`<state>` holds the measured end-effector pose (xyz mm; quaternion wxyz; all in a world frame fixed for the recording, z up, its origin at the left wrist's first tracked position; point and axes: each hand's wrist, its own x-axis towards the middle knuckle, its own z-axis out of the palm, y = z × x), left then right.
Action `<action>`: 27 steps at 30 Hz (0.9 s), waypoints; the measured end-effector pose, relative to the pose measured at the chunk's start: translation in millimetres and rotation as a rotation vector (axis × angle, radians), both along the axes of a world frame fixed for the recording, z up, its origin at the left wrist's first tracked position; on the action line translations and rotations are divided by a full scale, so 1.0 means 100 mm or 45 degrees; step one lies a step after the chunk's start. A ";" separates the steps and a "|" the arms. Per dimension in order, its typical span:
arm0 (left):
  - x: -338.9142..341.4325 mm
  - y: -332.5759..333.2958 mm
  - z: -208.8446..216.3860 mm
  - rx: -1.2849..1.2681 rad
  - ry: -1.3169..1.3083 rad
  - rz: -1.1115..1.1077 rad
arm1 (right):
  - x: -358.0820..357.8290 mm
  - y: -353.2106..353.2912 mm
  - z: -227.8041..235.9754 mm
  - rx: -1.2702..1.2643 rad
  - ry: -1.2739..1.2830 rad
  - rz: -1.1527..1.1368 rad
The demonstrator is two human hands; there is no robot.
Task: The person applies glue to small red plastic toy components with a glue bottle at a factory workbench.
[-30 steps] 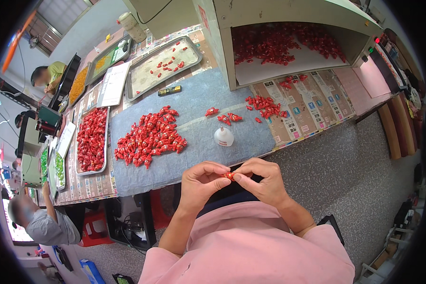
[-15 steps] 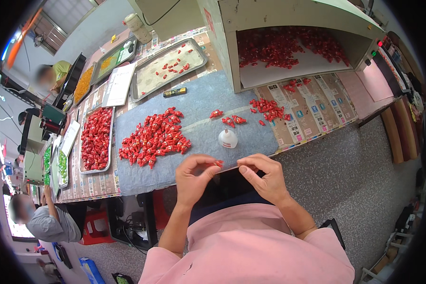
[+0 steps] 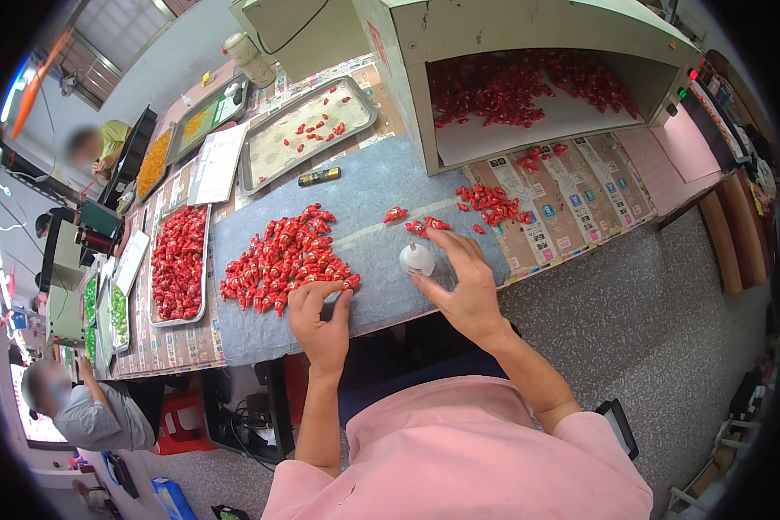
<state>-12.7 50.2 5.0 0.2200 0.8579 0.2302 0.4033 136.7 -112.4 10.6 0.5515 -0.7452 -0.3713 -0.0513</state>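
My left hand [image 3: 319,331] is at the near right edge of a heap of small glossy red pieces [image 3: 277,256]. Its thumb and forefinger are pinched together at a small red piece [image 3: 352,282] on that edge. To the right, my right hand [image 3: 472,290] arches with thumb and fingers apart around a small white squeeze bottle [image 3: 416,259]. The thumb tip reaches the bottle's near side; firm contact cannot be made out. Its fingertips stretch toward a few red pieces [image 3: 417,228] just behind the bottle. All this rests on a blue-grey cloth [image 3: 373,303].
A tray of red pieces [image 3: 179,264] stands left, a tray with scattered pieces [image 3: 312,130] behind. A black-and-gold cylinder [image 3: 320,177] lies on the cloth. More loose pieces [image 3: 494,205] lie before an open metal box [image 3: 529,143]. Two other people sit at far left.
My hands, earlier close together at the table's front edge, have parted. The left, which held a red piece, moved left to the heap; the right reached forward to the bottle and pieces.
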 end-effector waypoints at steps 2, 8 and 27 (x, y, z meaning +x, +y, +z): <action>0.01 -0.04 0.01 0.009 -0.017 0.003 | 0.02 0.07 -0.05 0.011 0.012 0.086; 0.13 -0.10 0.12 -0.009 -0.028 -0.057 | 0.01 -0.05 -0.05 0.036 0.064 0.172; 1.20 0.22 0.26 0.114 0.519 -0.556 | -0.07 -0.62 0.07 0.013 0.275 0.134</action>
